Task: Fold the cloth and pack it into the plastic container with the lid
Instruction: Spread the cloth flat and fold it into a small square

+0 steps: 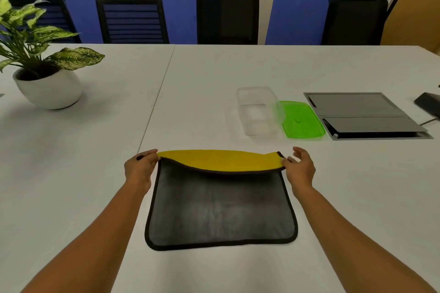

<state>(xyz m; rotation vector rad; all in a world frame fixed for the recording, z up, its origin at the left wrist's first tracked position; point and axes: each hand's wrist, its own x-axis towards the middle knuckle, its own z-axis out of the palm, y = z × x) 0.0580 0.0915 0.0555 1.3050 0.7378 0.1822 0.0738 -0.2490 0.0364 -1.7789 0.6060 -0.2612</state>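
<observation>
A grey cloth with a dark border lies flat on the white table in front of me. Its far edge is lifted and curled toward me, showing the yellow underside. My left hand pinches the far left corner. My right hand pinches the far right corner with thumb and forefinger, the other fingers spread. Beyond the cloth to the right stands the clear plastic container, empty and uncovered. Its green lid lies on the table beside it, touching its right side.
A potted plant in a white pot stands at the far left. A grey cable hatch is set into the table right of the lid, with a dark device past it. Black chairs line the far edge.
</observation>
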